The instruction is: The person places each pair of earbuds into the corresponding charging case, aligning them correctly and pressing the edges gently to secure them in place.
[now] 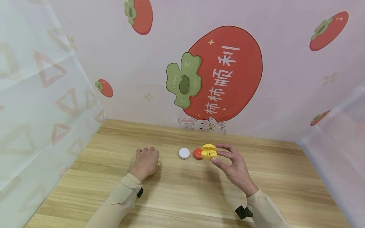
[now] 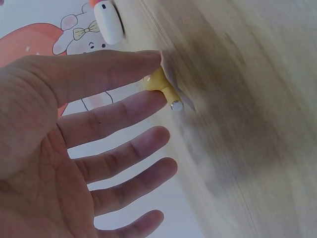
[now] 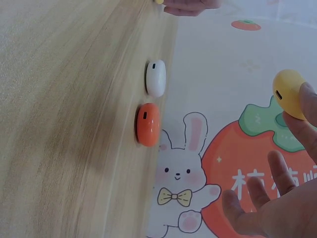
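My left hand [image 1: 146, 162] pinches a small yellow earbud [image 2: 159, 83] between thumb and index finger, close over the wooden table. In the left wrist view its stem ends in a silvery tip, and the other three fingers are spread apart. Further right, my right hand [image 1: 236, 167] holds a yellow earbud case [image 1: 209, 156] above the table between thumb and fingers. The case's lid is raised, and a small dark spot shows inside. In the right wrist view, the case's rounded outside [image 3: 287, 91] has a dark slot.
A white earbud case [image 1: 184, 153] and an orange-red one [image 1: 198, 154] lie side by side on the table [image 1: 176, 193], between my hands. The yellow case partly overlaps the orange-red one in the head view. Behind stands a printed backdrop [image 1: 128, 104], with patterned walls at both sides.
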The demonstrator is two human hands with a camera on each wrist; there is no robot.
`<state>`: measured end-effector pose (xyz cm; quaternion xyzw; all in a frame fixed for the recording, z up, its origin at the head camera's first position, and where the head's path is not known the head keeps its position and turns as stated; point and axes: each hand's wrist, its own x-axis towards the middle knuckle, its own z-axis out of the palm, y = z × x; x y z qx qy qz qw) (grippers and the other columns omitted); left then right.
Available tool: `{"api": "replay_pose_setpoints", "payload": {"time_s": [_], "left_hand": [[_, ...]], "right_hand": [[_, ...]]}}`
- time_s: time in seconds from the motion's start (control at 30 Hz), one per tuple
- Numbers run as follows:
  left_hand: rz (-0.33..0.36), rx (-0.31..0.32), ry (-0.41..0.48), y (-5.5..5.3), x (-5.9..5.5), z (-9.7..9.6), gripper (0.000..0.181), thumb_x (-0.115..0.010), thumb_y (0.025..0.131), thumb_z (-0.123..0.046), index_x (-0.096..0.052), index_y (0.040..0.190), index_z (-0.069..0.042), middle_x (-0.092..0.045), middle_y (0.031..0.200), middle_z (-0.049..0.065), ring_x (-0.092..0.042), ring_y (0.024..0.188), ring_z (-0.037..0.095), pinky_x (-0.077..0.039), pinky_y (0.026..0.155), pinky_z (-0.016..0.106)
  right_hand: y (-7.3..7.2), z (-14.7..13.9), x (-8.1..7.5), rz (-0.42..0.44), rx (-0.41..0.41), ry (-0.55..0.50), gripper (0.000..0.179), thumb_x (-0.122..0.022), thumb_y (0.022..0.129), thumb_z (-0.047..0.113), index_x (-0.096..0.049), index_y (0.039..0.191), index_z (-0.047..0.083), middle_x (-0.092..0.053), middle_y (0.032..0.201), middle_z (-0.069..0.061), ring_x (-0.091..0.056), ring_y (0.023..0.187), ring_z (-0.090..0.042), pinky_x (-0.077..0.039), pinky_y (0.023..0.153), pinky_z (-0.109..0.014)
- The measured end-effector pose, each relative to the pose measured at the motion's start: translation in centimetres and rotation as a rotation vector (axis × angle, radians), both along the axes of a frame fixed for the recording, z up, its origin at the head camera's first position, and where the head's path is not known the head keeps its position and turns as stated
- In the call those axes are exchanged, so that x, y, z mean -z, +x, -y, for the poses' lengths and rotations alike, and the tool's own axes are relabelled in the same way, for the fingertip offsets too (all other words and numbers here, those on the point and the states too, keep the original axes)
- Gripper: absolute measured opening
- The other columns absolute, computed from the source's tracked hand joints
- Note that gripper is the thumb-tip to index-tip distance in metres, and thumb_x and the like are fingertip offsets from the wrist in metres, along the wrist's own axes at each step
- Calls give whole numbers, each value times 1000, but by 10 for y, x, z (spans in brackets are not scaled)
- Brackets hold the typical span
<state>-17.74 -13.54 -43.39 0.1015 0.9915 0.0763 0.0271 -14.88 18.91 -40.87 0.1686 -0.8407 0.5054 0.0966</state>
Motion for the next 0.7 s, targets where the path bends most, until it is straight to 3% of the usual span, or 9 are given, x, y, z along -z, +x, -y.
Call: {"api": "replay_pose_setpoints", "payload": {"time_s": [0.2, 0.37, 0.7], "left_hand": [[-46, 24, 106, 1, -5, -3, 22, -79, 80, -17, -63, 65, -15, -57, 81, 1, -57, 82, 28, -38, 96, 64], [-73, 45, 217, 2, -16, -8, 12, -83, 79, -22, -74, 74, -15, -67, 98, 3, -62, 93, 30, -41, 93, 64], [-132, 104, 353, 6, -38, -20, 12, -85, 79, -27, -77, 75, -19, -70, 109, 3, -64, 107, 27, -46, 91, 59]], "right_hand": [[0, 0, 0, 6, 0, -13, 26, -81, 87, 10, -77, 111, 2, -56, 133, -18, -46, 129, -40, -34, 102, -65], [1, 1, 0, -1, 1, -10, 26, -81, 86, 9, -77, 111, 1, -57, 133, -17, -46, 128, -40, -34, 102, -65], [3, 5, -3, -1, -4, -24, 25, -81, 87, 10, -78, 111, 3, -59, 132, -15, -48, 127, -32, -34, 103, -63]]}}
